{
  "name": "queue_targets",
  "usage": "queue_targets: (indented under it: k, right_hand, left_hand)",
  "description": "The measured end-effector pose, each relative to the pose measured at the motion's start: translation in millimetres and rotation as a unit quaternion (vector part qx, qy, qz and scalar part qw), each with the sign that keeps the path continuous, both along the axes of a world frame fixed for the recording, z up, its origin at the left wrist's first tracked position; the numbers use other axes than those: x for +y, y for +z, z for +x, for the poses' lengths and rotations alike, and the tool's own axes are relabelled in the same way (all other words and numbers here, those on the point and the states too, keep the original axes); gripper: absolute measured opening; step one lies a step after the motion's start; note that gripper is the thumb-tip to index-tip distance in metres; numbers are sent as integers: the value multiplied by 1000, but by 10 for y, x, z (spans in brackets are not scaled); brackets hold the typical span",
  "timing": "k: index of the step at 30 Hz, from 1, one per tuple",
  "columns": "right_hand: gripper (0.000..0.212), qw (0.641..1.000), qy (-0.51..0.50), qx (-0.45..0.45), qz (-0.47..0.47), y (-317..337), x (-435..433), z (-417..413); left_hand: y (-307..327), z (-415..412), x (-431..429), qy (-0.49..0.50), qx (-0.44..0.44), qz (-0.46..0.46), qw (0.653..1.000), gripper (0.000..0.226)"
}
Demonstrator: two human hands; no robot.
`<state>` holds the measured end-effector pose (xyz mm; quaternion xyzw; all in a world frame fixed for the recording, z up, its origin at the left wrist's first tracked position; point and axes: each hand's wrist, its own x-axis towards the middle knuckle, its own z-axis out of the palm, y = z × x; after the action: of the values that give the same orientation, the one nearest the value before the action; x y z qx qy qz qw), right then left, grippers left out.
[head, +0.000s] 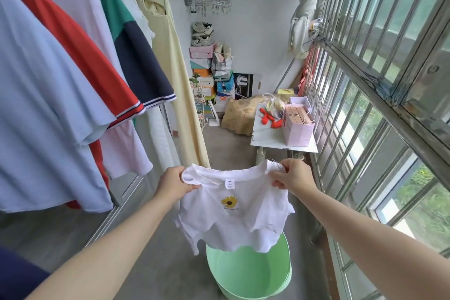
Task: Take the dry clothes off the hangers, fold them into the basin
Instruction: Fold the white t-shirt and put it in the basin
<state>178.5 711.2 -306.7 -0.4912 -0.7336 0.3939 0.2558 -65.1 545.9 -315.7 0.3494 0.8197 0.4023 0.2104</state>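
At twelve o'clock, shoe boxes (pixel 204 69) stack against the far wall, sneakers (pixel 201 34) on top. At two o'clock a pink paper bag (pixel 298 126) stands on a white tabletop (pixel 267 137), beside the window bars (pixel 360 72).

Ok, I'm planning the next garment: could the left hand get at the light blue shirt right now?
Probably not yet. The left hand pinches a shoulder of the white T-shirt, as does the right hand. Nothing stands between it and the light blue shirt, so once freed it likely could.

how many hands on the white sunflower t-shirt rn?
2. Left hand pinches one shoulder of the white sunflower-print T-shirt, right hand the other, above the green plastic basin.
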Motion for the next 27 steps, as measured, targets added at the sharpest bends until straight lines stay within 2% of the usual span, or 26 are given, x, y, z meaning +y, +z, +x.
queue_targets:
  k: [2,7,10,12,13,15,17,19,21,24,27]
  right_hand:
    - [26,1000,-7,-10,18,16,27,4]
    - [34,989,5,-109,101,55,16,-8]
    - [32,958,-12,-217,187,44,-4,-43]
    - [33,954,-15,-223,200,39,-5,-77]
    - [35,965,-14,-195,174,35,-4,-101]
    - [37,990,-24,-110,83,14,2,-150]
    - [34,998,-60,-33,-1,-12,-4,-212]
    - [30,993,-91,24,-72,-32,-52,-273]
    - [28,979,-105,87,-154,-37,-136,-361]
    - [26,968,-94,121,-198,-58,-235,-479]
    - [15,966,-58,140,-211,-39,-342,-542]
  left_hand:
    - [55,24,-2,18,88,-1,996,47]
    - [86,12,30,47,152,-17,987,37]
    - [99,26,57,58,210,-44,975,36]
    - [100,36,63,81,259,-63,960,33]
    - [110,40,67,92,255,-64,960,30]
    - [134,48,68,106,167,-49,979,23]
    - [126,69,77,131,26,-17,991,19]
    - [97,116,111,157,-106,31,981,21]
    - [25,174,167,192,-236,74,950,29]
    - [-12,297,242,191,-313,89,926,26]
    - [43,455,300,175,-372,97,907,15]
